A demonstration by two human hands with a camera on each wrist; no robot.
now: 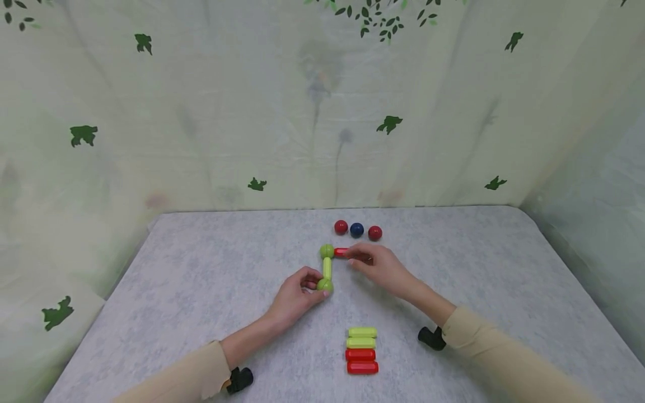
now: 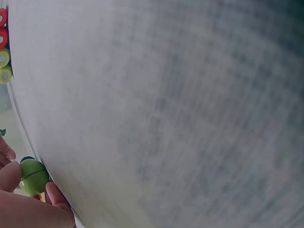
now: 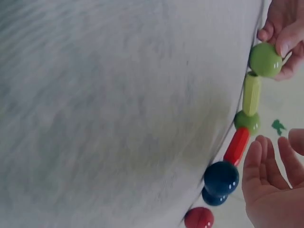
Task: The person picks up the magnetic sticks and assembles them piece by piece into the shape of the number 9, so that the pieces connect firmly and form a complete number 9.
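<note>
Thumb and fingers of my left hand (image 1: 297, 294) pinch a green ball (image 1: 325, 286) on the table. From it a yellow-green rod (image 1: 327, 268) runs away to a second green ball (image 1: 327, 251). A red rod (image 1: 340, 252) extends right from that far ball. In the right wrist view a dark blue ball (image 3: 221, 178) sits at the red rod's other end; my right hand hides it in the head view. My right hand (image 1: 380, 270) hovers beside this end, its fingers loosely bent and apart in the right wrist view, holding nothing.
Behind the joined pieces lie a red ball (image 1: 341, 226), a blue ball (image 1: 356, 230) and another red ball (image 1: 375, 233). Nearer me, two yellow-green rods (image 1: 362, 332) and two red rods (image 1: 360, 355) lie stacked in a row. A leaf-patterned curtain (image 1: 227, 112) hangs behind the table.
</note>
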